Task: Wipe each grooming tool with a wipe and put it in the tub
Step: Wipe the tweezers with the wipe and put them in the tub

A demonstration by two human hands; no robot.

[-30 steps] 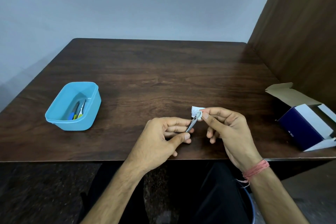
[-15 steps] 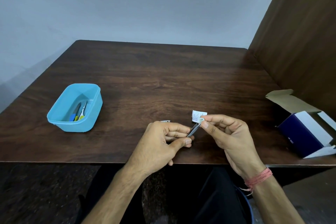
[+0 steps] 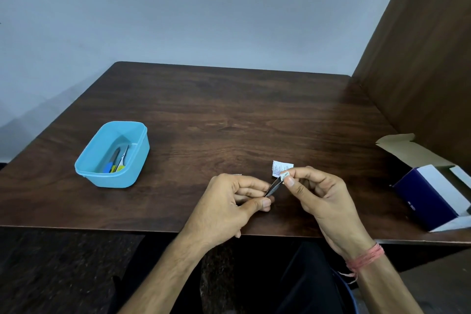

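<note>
My left hand [image 3: 234, 201] pinches a small metal grooming tool [image 3: 273, 188], thin like tweezers, over the table's front edge. My right hand [image 3: 316, 194] pinches a small white wipe [image 3: 284, 175] around the tool's far tip. A white printed wipe packet [image 3: 279, 168] lies on the table just behind my right fingers. The light blue tub [image 3: 112, 154] stands at the left, with two tools with blue and yellow handles [image 3: 116, 162] lying inside.
An open navy and white cardboard box [image 3: 430, 194] lies at the right edge of the dark wooden table [image 3: 229, 122]. A brown wooden panel [image 3: 420, 58] rises along the right side. A grey wall stands behind.
My right hand's pinch with the wipe has slid slightly along the tool toward its tip. Both hands stay in nearly the same place; the head view has tilted down.
</note>
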